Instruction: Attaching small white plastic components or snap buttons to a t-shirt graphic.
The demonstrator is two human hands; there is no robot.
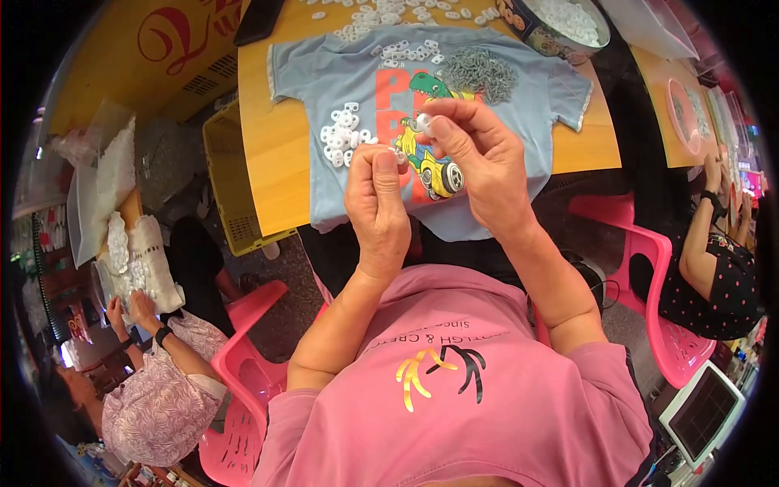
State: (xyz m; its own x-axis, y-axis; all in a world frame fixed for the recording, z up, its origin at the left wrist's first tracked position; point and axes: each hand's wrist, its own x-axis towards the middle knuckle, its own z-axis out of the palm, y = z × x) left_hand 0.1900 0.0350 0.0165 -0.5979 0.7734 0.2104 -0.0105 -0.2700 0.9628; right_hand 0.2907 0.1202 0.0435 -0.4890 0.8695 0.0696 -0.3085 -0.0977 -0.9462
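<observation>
A light blue T-shirt (345, 77) lies spread on the table, and both my hands are above its lower half. Between the thumb and fingers of my left hand (378, 203) is a small shiny metal-looking piece (398, 154), mostly covered. My right hand (491, 166) pinches a small white plastic piece (423, 123) slightly higher up, apart from the left hand. Beside my left hand sits a pile of white plastic pieces with holes (344, 136). A heap of small grey metal parts (481, 73) rests beyond my right hand, near more white pieces (410, 53).
A round tin (545, 36) full of white pieces stands at the table's (596, 134) far right; loose white pieces lie along the far edge. A dark phone-like object (260, 20) is far left. Pink chairs (247, 381) and people working flank me. A yellow crate (231, 178) is leftward.
</observation>
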